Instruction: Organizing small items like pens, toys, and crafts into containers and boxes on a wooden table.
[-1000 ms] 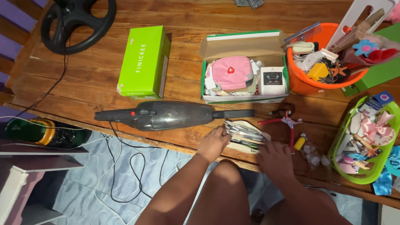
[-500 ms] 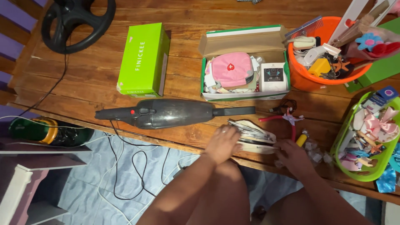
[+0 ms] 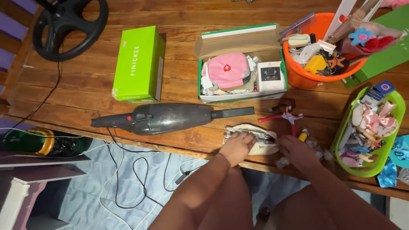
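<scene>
1. Left hand (image 3: 237, 147) curled over the near-left end of the stack of flat packets (image 3: 251, 137), fingers folded down onto it, holding it against the wooden table (image 3: 85, 81)
2. Right hand (image 3: 295, 151) at the stack's right end, fingers bent and touching the white edge; cannot tell whether actually gripping
3. Stack lying near the table's front edge, just in front of the handheld vacuum (image 3: 170, 117) nozzle and left of the red-handled tool (image 3: 285, 118)
4. Compared with a second ago: left hand shifted further onto the stack, now covering more of it; right hand moved rightward off the stack's top to its end
5. Behind: open box (image 3: 240, 64) with pink pouch, green box (image 3: 138, 64), orange bucket (image 3: 298, 81), green basket (image 3: 375, 168)
</scene>
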